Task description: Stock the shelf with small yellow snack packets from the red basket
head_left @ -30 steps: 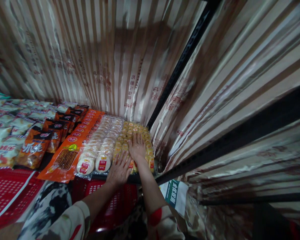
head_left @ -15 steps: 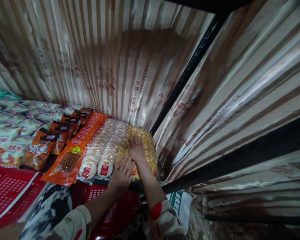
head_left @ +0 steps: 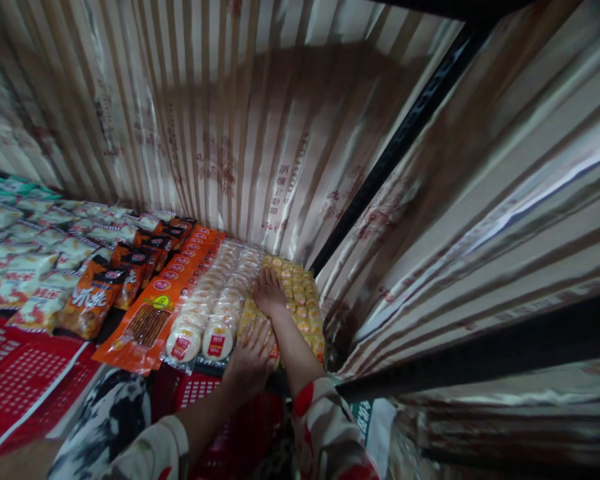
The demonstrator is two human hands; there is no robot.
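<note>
Both hands rest on a clear-wrapped pack of small yellow individually packed snacks (head_left: 303,300) at the right end of a shelf row. My left hand (head_left: 251,359) lies on the pack's near edge, fingers stretched out and slightly apart. Farther back, my right hand (head_left: 271,293) presses flat on the pack's left side, fingers pointing away from me. Just to the left are two clear sleeves of round white cakes (head_left: 218,340) with red labels. Beside these lies a long orange bag of brown sticks (head_left: 147,325).
Orange-and-black snack bags (head_left: 91,297) and pale snack bags (head_left: 45,297) fill the shelf's left. Red perforated baskets (head_left: 30,373) stand below its front edge. A black metal post (head_left: 390,153) rises at the back corner, before pleated curtains (head_left: 260,133). A black bar (head_left: 480,347) runs along the right.
The view has shifted, so the shelf goods sit a little farther right. My right hand has slid slightly toward the pack's left edge; both hands stay on it.
</note>
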